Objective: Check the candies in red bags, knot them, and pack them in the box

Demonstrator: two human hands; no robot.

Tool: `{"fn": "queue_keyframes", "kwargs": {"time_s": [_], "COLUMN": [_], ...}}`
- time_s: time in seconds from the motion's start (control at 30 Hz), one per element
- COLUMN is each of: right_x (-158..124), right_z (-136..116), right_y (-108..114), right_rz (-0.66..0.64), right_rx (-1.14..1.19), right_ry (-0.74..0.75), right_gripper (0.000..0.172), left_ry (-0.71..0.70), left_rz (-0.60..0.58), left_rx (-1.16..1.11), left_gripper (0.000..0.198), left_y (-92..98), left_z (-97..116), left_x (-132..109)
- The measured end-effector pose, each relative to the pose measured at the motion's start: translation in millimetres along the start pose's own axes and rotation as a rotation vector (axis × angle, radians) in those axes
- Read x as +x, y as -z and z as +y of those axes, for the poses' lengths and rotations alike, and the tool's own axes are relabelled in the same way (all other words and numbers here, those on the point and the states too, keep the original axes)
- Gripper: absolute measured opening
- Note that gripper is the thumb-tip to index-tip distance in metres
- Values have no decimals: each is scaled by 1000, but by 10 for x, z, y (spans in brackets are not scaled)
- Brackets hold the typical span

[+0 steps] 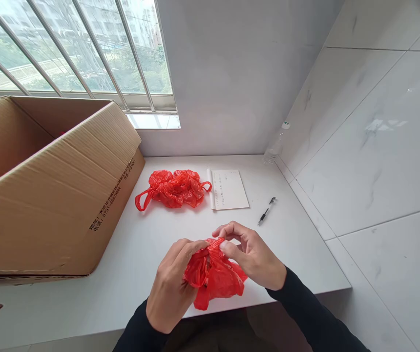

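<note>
A large open cardboard box [49,195] fills the left of the white counter [140,244]. By its far corner a loose red bag [175,188] lies crumpled, touching a notepad [230,189]. At the near edge the left hand [169,293] and right hand [254,259] pinch a second red bag [215,276] at its top, fingers closed; a pen [266,210] lies near the notepad, to its right.

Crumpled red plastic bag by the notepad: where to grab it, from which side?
Probably best: take the crumpled red plastic bag by its long handle loop, which juts out clear at the left end. Come from above on the near side: the brown cardboard box stands close on the left.
</note>
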State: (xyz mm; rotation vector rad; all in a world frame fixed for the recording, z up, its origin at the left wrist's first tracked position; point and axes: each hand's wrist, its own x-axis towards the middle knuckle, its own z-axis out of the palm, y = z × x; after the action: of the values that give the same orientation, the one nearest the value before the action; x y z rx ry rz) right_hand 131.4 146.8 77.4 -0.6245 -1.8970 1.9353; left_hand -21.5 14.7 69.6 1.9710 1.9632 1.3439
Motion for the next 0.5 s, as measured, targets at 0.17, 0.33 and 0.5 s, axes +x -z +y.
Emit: {"fn": "queue_keyframes", "kwargs": {"time_s": [0.17,0.33,0.5], "right_x": [5,35,25], "right_z": [43,81,-1], "right_y": [-57,-65,-40], "right_rz": [-63,-106,29], "right_rx": [48,111,2], "right_ry": [-36,-20,82], "right_gripper": [18,30,21], "left_ry": [58,25,-4], "left_rz": [86,125,108], "left_rx": [-30,-92,-112], "left_gripper": [36,42,45], "left_y": [-44,-48,-22], "left_z": [-23,-49,-80], "left_x": [-44,-73,-119]}}
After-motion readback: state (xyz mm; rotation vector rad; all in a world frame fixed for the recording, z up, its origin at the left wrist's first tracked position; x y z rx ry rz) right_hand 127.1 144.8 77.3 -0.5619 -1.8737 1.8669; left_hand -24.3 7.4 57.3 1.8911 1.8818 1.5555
